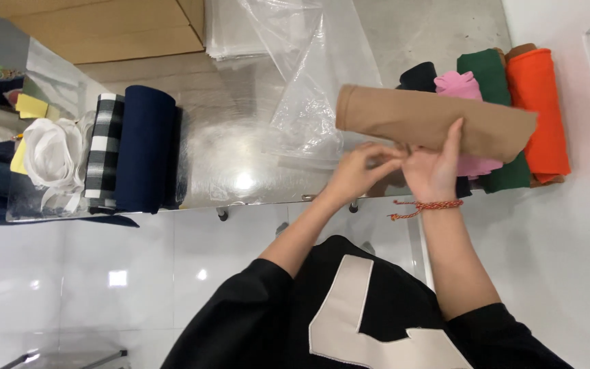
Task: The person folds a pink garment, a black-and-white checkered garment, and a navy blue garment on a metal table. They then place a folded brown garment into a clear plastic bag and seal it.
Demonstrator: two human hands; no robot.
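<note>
My right hand (437, 166) holds a rolled tan cloth (418, 116) up over the shiny metal table (233, 164), fingers wrapped on its lower edge. A red braided cord circles that wrist. My left hand (358, 167) pinches at the edge of a clear plastic bag (308, 89) just under the roll, fingertips touching the right hand. The bag's open end lies crumpled on the table below the roll's left end.
Rolled cloths in orange (539, 109), green (489, 72), pink (460, 85) and black (419, 76) lie at the table's right. Navy (143, 154) and checked (105, 150) rolls and a white bundle (52, 154) sit at the left. Cardboard (110, 27) and stacked clear bags (240, 27) lie behind.
</note>
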